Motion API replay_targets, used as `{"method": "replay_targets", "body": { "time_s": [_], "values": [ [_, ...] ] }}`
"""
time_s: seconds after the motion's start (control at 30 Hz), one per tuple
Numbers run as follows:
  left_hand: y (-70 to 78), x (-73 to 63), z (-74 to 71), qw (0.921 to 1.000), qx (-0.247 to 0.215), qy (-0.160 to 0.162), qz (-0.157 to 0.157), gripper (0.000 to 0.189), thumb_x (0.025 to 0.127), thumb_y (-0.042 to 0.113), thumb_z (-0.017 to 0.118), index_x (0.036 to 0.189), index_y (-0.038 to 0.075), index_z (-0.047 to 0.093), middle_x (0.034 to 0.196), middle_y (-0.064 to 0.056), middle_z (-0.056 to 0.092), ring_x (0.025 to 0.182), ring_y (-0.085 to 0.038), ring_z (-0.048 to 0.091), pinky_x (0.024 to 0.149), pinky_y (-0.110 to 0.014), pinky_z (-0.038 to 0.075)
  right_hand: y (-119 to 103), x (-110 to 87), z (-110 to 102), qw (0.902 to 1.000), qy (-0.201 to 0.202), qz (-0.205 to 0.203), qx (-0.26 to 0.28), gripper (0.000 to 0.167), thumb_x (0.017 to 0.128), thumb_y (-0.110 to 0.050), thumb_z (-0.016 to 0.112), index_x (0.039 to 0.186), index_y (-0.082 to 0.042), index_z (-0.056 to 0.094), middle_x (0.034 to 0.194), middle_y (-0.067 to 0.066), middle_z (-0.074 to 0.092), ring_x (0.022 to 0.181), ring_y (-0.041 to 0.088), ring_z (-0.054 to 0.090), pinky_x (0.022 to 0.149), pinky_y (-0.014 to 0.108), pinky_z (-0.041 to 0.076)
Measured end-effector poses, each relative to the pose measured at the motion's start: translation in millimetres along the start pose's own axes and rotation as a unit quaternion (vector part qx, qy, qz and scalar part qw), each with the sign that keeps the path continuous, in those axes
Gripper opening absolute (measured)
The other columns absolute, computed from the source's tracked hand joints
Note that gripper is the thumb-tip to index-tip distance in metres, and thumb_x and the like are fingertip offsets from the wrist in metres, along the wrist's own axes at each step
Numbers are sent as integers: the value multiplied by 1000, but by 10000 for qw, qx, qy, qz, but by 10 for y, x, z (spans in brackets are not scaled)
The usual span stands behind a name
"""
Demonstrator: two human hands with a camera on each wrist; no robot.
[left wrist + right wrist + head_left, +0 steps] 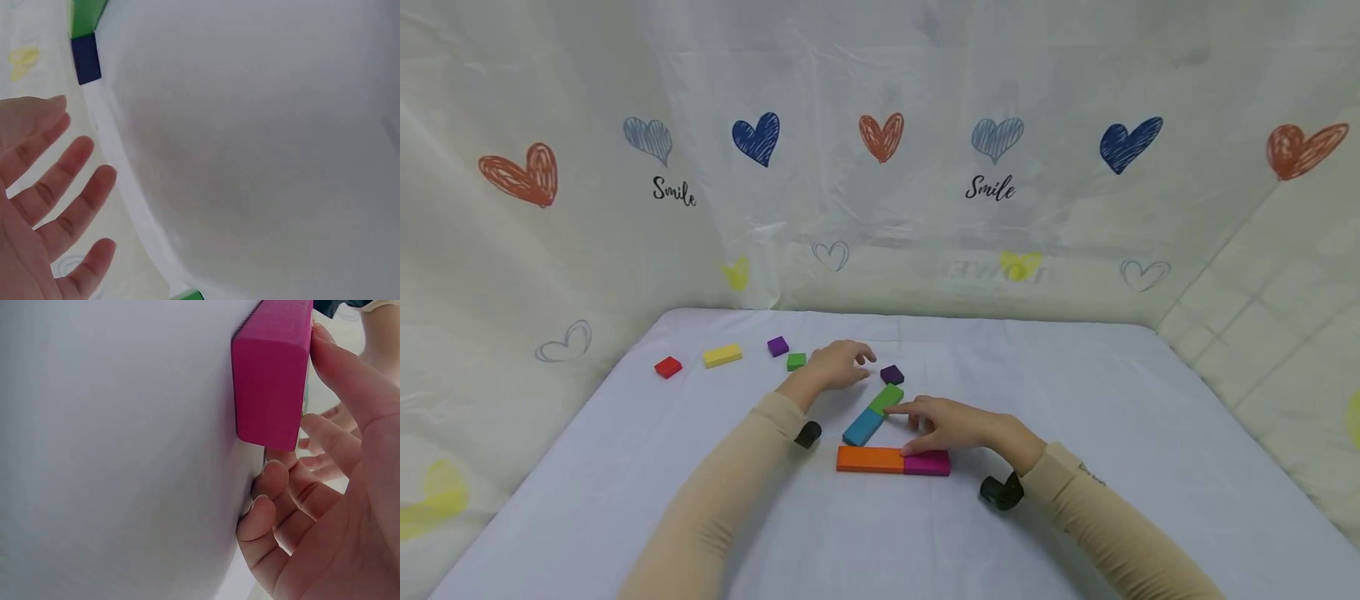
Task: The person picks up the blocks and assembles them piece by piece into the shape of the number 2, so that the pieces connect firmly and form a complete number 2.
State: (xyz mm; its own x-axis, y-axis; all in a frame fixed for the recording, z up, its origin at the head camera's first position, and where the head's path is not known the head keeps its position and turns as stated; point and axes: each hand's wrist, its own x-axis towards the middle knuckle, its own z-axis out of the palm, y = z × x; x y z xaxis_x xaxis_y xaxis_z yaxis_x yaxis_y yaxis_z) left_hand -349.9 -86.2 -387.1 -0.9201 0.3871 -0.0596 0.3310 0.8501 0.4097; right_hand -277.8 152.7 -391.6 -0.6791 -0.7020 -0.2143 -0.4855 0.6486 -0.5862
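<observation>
My right hand is over a row made of an orange block and a magenta block lying end to end. Its thumb touches the row near their joint, while the index finger reaches to a slanted pair, a blue block and a green block. In the right wrist view the magenta block shows close up beside the thumb. My left hand hovers with spread, slightly bent fingers and holds nothing. A dark purple block lies just right of it, touching or nearly touching the green block's far end.
Further left on the white-covered table lie a red block, a yellow block, a purple block and a small green block. A sheet with printed hearts hangs behind the table.
</observation>
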Motion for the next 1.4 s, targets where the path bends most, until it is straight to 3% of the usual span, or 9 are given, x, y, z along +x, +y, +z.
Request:
{"method": "replay_targets", "body": {
  "time_s": [0.3, 0.57, 1.17, 1.4],
  "values": [
    [-118, -124, -40, 9986, -274, 300, 342, 29, 102, 16, 65, 130, 13, 69, 121, -8, 67, 111, -27, 60, 99, -44, 51, 24, 21, 11, 9999, -22, 113, -27, 66, 94, -35, 76, 153, -20, 51, 107, -4, 57, 93, 17, 52, 77, 33, 48],
    [-272, -318, -167, 9951, -454, 601, 647, 28, 102, 13, 63, 129, 9, 68, 115, -6, 68, 108, -26, 60, 94, -41, 53, 12, 70, 36, 10000, 4, 89, -30, 65, 94, -36, 76, 153, -21, 52, 106, -6, 57, 94, 16, 52, 77, 32, 48],
    [-601, -606, -357, 9939, -735, 773, 291, 28, 103, 13, 61, 129, 8, 68, 119, -5, 68, 108, -26, 61, 91, -42, 54, 40, 42, 35, 10000, 11, 58, -51, 66, 94, -35, 76, 153, -20, 51, 106, -5, 57, 92, 16, 52, 75, 30, 47],
    [-847, -704, -429, 9930, -596, 823, 596, 27, 102, 10, 61, 127, 4, 68, 119, -9, 68, 105, -27, 61, 91, -44, 53, 47, 19, 33, 9999, 60, 94, -4, 65, 94, -35, 76, 153, -20, 51, 106, -6, 57, 93, 16, 52, 76, 31, 46]
  ]
}}
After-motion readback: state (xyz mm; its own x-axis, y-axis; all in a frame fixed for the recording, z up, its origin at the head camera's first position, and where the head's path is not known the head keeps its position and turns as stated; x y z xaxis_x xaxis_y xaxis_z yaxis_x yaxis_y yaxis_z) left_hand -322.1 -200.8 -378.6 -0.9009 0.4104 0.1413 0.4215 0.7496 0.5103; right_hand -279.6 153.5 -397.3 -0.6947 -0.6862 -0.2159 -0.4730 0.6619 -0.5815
